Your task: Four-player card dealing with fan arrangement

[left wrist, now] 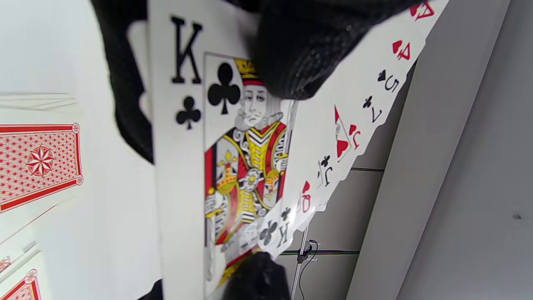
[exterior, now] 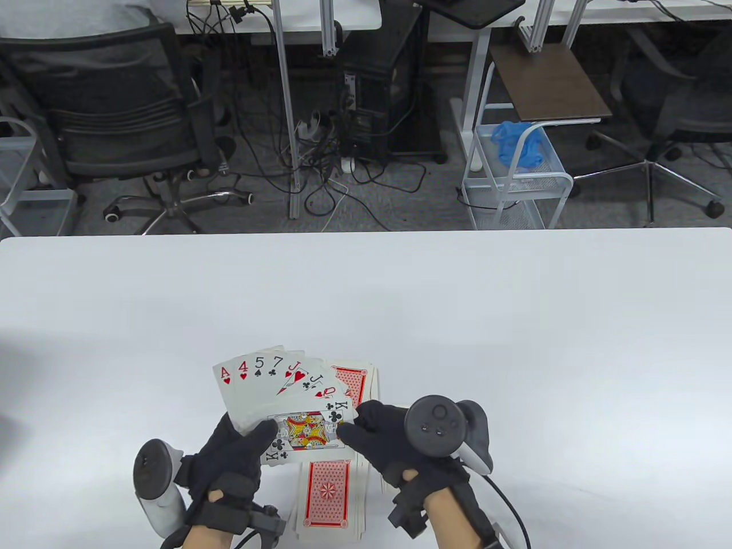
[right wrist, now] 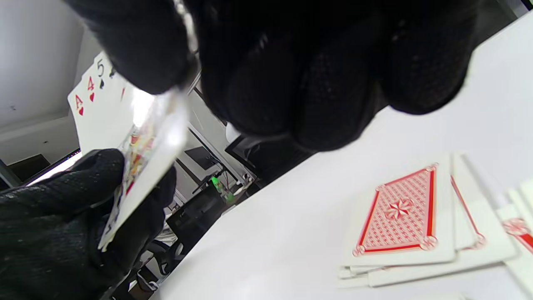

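Table view, bottom centre: left hand (exterior: 237, 452) grips a fan of cards (exterior: 274, 389) reading A, 4, 5, 7, J, J, Q, K, while right hand (exterior: 380, 437) pinches the king of clubs (exterior: 303, 430) in front. Left wrist view shows the king's "K" and club pips close up; right wrist view alone shows the face-down red-backed pile (right wrist: 402, 216) at lower right on the white table (right wrist: 291, 216).

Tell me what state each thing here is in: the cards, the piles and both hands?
Fan of cards: face up, spread, lifted off the table.
King of clubs: face up, frontmost in the fan, pinched at both ends.
Near pile: face down, loosely stacked on the table.
Far pile: face down, partly hidden behind the fan.
Left hand: holds the fan, thumb on the king.
Right hand: pinches the king's right end.
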